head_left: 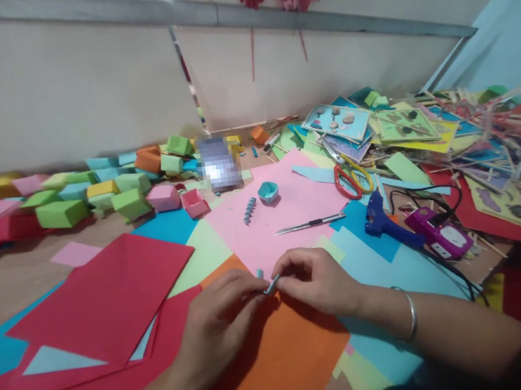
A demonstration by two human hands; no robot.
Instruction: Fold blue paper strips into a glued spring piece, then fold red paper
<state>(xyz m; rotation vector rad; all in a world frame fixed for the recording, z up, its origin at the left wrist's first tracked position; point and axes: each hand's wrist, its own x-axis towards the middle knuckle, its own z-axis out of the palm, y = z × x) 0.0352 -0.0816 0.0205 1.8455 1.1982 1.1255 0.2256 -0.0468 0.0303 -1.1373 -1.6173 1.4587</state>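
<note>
Between my hands is a small folded strip of light blue paper (272,285). My left hand (224,305) pinches its left part with thumb and fingers. From the right, my right hand (317,280) pinches the other end, fingers curled. Both hands are above an orange sheet (284,371) and the near corner of a pink sheet (225,215). Farther out on the pink sheet lie a zigzag-folded blue paper piece (250,210), a small teal paper box (268,192) with an open top, and a slim craft knife (312,223).
Red sheets (111,298) spread at the left. Colourful paper boxes (61,213) line the back left. Scissors (347,180), a blue glue gun (386,223) with a cable and a purple power box (438,232) lie at the right. Cards and sticks (405,125) are heaped behind them.
</note>
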